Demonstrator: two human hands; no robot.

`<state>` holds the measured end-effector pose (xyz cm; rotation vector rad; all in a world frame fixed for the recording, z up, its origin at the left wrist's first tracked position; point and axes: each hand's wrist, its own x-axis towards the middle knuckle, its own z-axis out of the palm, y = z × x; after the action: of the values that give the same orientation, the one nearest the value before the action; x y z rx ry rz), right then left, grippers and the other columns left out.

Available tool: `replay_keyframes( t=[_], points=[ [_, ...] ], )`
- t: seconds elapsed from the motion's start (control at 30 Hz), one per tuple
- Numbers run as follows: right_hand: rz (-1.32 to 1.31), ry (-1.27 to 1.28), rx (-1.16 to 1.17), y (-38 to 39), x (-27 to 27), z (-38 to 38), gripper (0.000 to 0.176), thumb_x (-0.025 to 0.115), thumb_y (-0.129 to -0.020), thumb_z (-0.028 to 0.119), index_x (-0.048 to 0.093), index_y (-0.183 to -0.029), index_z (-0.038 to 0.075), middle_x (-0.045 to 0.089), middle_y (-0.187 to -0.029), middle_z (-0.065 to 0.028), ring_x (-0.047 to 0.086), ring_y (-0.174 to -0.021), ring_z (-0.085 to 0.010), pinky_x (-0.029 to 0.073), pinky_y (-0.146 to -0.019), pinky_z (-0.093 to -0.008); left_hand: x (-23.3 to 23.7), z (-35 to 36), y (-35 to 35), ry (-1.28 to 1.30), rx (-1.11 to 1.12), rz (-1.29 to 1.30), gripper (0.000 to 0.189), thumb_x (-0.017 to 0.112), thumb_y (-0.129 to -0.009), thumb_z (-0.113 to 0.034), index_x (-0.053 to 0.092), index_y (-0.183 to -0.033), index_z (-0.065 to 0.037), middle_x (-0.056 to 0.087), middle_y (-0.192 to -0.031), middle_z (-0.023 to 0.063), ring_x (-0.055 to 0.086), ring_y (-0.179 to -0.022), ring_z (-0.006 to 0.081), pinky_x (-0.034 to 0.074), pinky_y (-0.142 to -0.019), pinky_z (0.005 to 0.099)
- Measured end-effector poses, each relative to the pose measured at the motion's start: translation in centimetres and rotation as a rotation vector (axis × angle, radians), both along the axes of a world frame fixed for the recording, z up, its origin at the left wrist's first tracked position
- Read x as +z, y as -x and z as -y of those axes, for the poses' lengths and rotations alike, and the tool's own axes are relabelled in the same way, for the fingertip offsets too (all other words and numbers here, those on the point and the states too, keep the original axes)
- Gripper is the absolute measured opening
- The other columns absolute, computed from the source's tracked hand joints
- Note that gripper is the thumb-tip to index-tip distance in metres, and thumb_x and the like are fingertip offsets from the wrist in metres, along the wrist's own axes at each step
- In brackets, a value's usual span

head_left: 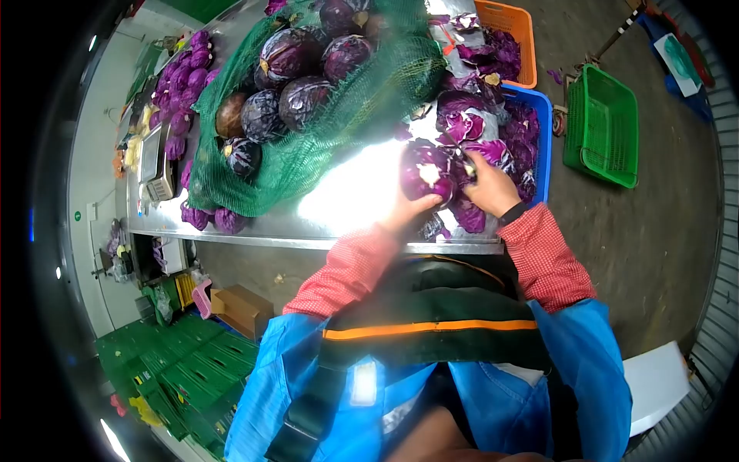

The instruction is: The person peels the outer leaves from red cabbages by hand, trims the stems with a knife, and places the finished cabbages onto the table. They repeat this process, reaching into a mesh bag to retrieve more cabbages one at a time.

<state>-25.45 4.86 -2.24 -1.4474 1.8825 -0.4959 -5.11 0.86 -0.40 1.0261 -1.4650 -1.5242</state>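
A red cabbage [416,163], its pale cut stem facing up, is held just above the near right part of the metal table. My left hand [409,212] grips it from below left, thumb across its near side. At its right side, my right hand [493,187] is closed on a dark purple outer leaf [460,171]; its fingertips are partly hidden. Loose cabbage leaves [471,215] lie beneath and beyond both hands. A green mesh bag [285,189] spreads open to the left, with several whole red cabbages [304,104] in it.
On the right, a blue crate [543,146] and an orange crate [526,46] hold leaves along the table [269,231]. Green baskets [604,127] stand on the floor. Trimmed cabbages [183,88] and a scale [156,165] are at left; green crates [185,369] sit below.
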Motion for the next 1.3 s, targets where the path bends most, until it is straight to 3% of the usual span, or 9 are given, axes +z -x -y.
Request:
replay_keyframes(
  t=[0.13, 0.27, 0.47, 0.57, 0.67, 0.8, 1.07, 1.23, 1.3],
  points=[
    [0.403, 0.106, -0.292, -0.5, -2.0, -1.9, 0.05, 0.065, -0.081, 0.016, 0.053, -0.129, 0.008, 0.058, -0.068, -0.0085, 0.061, -0.061, -0.0176, 0.049, -0.061, -0.0317, -0.3, -0.4, 0.2, -0.078, 0.008, -0.109, 0.105, 0.088, -0.055, -0.021, 0.033, -0.143, -0.003, 0.041, -0.129, 0.0186, 0.044, -0.123, 0.0335, 0.038, -0.107, 0.0415],
    [0.33, 0.032, -0.161, -2.5, 2.4, 0.1, 0.075, 0.076, -0.082, 0.034, 0.04, -0.14, 0.002, 0.066, -0.11, -0.0178, 0.067, -0.09, -0.0225, 0.052, -0.083, -0.0336, -1.0, 0.0, 0.0, 0.05, -0.019, -0.014, 0.105, 0.088, -0.056, -0.022, 0.032, -0.143, -0.004, 0.04, -0.13, 0.0193, 0.042, -0.124, 0.0345, 0.037, -0.107, 0.0429],
    [0.799, -0.122, -0.185, -1.6, 1.0, 0.3, 0.084, 0.079, -0.079, 0.031, 0.034, -0.143, -0.002, 0.059, -0.123, -0.0179, 0.064, -0.094, -0.0202, 0.051, -0.08, -0.0304, -1.4, -0.3, -0.7, 0.125, -0.019, 0.059, 0.105, 0.088, -0.055, -0.022, 0.032, -0.143, -0.003, 0.039, -0.132, 0.0202, 0.04, -0.126, 0.0358, 0.035, -0.108, 0.0445],
    [0.715, -0.227, -0.162, -1.2, 1.5, 0.4, 0.075, 0.074, -0.079, 0.03, 0.041, -0.14, 0.002, 0.065, -0.112, -0.0151, 0.066, -0.09, -0.0225, 0.052, -0.079, -0.0332, -2.0, -0.3, -1.2, 0.239, -0.035, 0.131, 0.106, 0.088, -0.055, -0.022, 0.032, -0.143, -0.004, 0.038, -0.133, 0.0206, 0.039, -0.127, 0.0365, 0.033, -0.109, 0.0454],
    [0.449, 0.131, -0.071, -1.7, 0.5, 0.0, 0.066, 0.07, -0.074, 0.034, 0.052, -0.132, 0.007, 0.071, -0.097, -0.015, 0.07, -0.079, -0.0314, 0.054, -0.075, -0.0392, -2.1, -0.8, -1.4, 0.396, -0.04, 0.305, 0.106, 0.089, -0.054, -0.022, 0.033, -0.142, -0.004, 0.038, -0.133, 0.021, 0.038, -0.128, 0.0372, 0.033, -0.109, 0.0462],
    [0.104, 0.031, -0.087, -2.8, 3.8, -0.7, 0.055, 0.068, -0.074, 0.032, 0.059, -0.124, 0.011, 0.069, -0.084, -0.0208, 0.067, -0.082, -0.0399, 0.054, -0.077, -0.045, -2.9, -1.4, -0.5, 0.206, 0.003, 0.071, 0.107, 0.089, -0.053, -0.022, 0.033, -0.142, -0.004, 0.037, -0.134, 0.0217, 0.037, -0.129, 0.0377, 0.032, -0.11, 0.0465],
    [0.169, 0.129, -0.231, 0.9, -1.9, -3.1, 0.045, 0.061, -0.081, 0.019, 0.06, -0.125, 0.01, 0.066, -0.071, -0.0195, 0.069, -0.065, -0.0309, 0.054, -0.065, -0.0392, -3.0, -2.3, -1.6, 0.239, 0.078, 0.096, 0.109, 0.09, -0.053, -0.022, 0.031, -0.143, -0.003, 0.035, -0.136, 0.0221, 0.037, -0.129, 0.0377, 0.032, -0.11, 0.0463],
    [0.209, 0.147, -0.171, -2.2, 1.5, -2.1, 0.066, 0.067, -0.083, 0.045, 0.051, -0.135, 0.009, 0.07, -0.083, -0.0176, 0.07, -0.078, -0.0347, 0.053, -0.074, -0.0386, -3.4, -3.0, -2.1, 0.303, 0.081, 0.207, 0.111, 0.09, -0.055, -0.025, 0.028, -0.145, -0.004, 0.033, -0.139, 0.0219, 0.034, -0.132, 0.0376, 0.029, -0.112, 0.0467],
    [0.254, 0.027, -0.052, -3.2, 3.1, -1.0, 0.068, 0.07, -0.085, 0.035, 0.043, -0.14, 0.004, 0.064, -0.118, -0.0201, 0.067, -0.097, -0.0258, 0.05, -0.089, -0.035, -3.3, -3.6, -1.3, 0.143, 0.095, -0.019, 0.111, 0.091, -0.056, -0.028, 0.029, -0.145, -0.004, 0.032, -0.14, 0.022, 0.033, -0.134, 0.0377, 0.028, -0.113, 0.0463]
  ],
)
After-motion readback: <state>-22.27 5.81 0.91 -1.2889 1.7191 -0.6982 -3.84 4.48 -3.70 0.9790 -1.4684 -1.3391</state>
